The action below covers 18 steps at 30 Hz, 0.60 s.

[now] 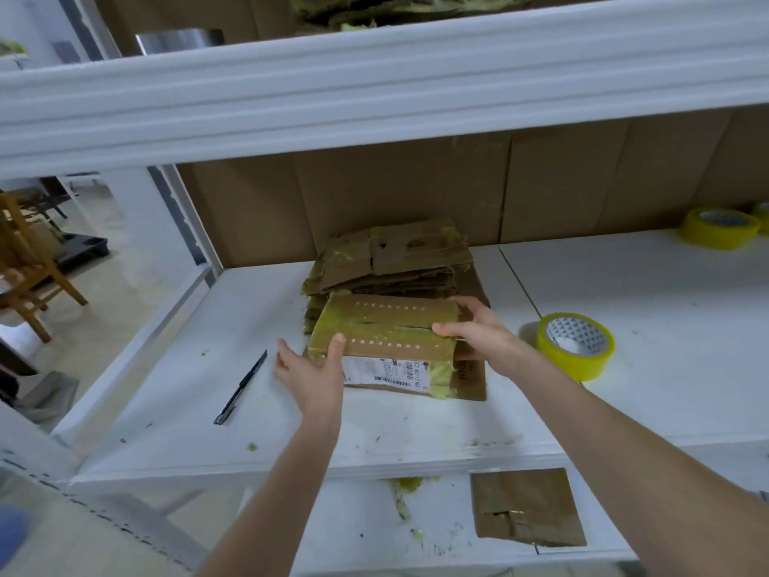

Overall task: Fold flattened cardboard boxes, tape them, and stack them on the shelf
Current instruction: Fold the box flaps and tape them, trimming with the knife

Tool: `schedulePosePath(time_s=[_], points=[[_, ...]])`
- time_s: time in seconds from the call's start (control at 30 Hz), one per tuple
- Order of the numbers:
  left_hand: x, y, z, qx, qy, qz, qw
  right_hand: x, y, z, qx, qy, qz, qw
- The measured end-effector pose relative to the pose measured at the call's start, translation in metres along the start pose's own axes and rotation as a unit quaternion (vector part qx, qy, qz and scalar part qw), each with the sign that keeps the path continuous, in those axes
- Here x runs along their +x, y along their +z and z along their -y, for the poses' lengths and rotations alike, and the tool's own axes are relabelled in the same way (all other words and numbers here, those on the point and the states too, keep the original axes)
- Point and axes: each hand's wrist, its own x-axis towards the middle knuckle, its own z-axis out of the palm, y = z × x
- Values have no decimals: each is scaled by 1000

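A folded cardboard box point(385, 333), its top flaps covered in yellow-green tape and a white label on its front, stands on the white shelf point(624, 310). My left hand point(310, 372) holds its left end, thumb on top. My right hand point(478, 331) grips its right end, fingers over the top edge. Behind the box lies a pile of flattened cardboard boxes point(395, 258) with tape remnants. A flat cardboard piece point(472, 374) lies under the box. A roll of yellow tape point(576, 345) sits just right of my right hand.
A black pen-like knife point(241, 387) lies left of the box. Another yellow tape roll point(718, 229) stands at the back right. An upper shelf beam point(374, 89) hangs overhead. A taped box point(526, 508) rests on the lower shelf. A wooden chair point(29, 264) stands at left.
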Motion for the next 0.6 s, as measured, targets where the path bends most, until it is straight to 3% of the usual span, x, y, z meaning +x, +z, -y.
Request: schedulePosePath(time_s=[0.07, 0.2, 0.4, 0.6], points=[[-6, 3, 4, -128, -77, 35, 988, -5, 0, 2, 3, -22, 1, 1000], [-23, 5, -5, -193, -68, 45, 978, -28, -11, 14, -22, -69, 36, 997], [-47, 25, -63, -91, 57, 76, 991, -75, -58, 24, -80, -65, 70, 992], [-91, 58, -73, 31, 14, 212, 977, -92, -63, 5, -134, -16, 29, 990]])
